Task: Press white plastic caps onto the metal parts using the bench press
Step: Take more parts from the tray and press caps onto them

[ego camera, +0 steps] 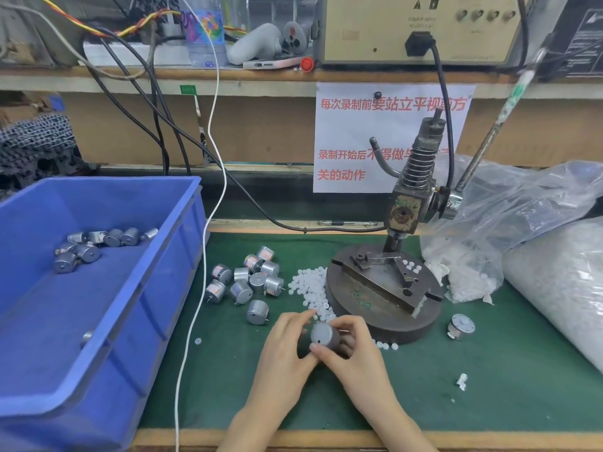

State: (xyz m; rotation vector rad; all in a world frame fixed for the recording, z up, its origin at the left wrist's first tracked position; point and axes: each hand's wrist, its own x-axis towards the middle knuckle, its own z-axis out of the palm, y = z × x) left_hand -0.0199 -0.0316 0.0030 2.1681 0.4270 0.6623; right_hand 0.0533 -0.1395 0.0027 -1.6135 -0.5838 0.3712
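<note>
Both my hands hold one round grey metal part (321, 334) just above the green mat, in front of the bench press (385, 288). My left hand (285, 350) grips it from the left, my right hand (355, 347) from the right and below. Its flat end faces up. A pile of small white plastic caps (310, 285) lies left of the press's round base. Several loose metal parts (251, 282) lie on the mat further left. The press's fixture plate (378, 282) carries a few white caps near its back right.
A blue bin (98, 288) with several metal parts stands at the left. One metal part (460, 326) lies right of the press. Clear plastic bags of white caps (489, 243) fill the right side. A white cable (195, 305) hangs down beside the bin.
</note>
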